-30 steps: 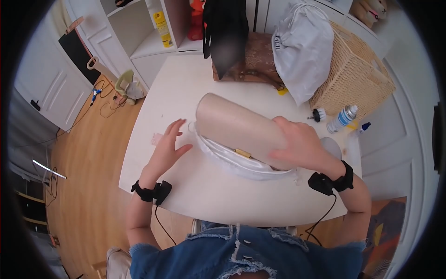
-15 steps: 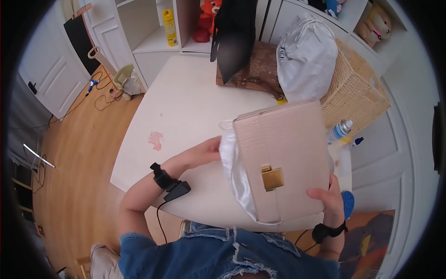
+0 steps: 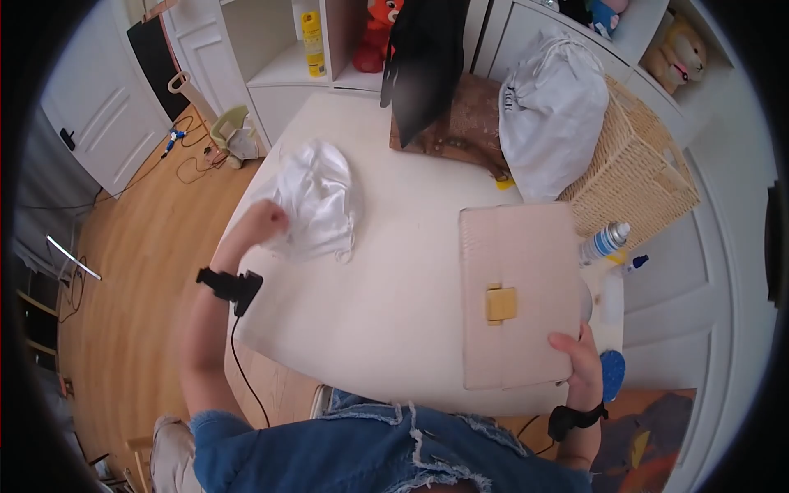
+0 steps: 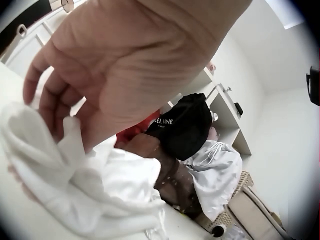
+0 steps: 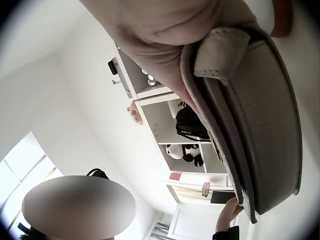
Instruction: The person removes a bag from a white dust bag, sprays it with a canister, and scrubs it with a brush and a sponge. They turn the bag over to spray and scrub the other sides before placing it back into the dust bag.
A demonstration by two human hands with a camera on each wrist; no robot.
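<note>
My left hand has its fingers curled, pinching the white pouch at the left of the table; my right hand grips the pink bag by its lower right corner (gold clasp facing up).

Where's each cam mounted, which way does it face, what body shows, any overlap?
Head: on the head, forward and down at the table; left hand, right hand, denim top show.
Left wrist: past the palm over the pouch to shelves; left hand shows.
Right wrist: along the pink bag toward shelves; both hands, blurred head show.
Shared: pouch in head and left wrist; pink bag in head and right wrist.
</note>
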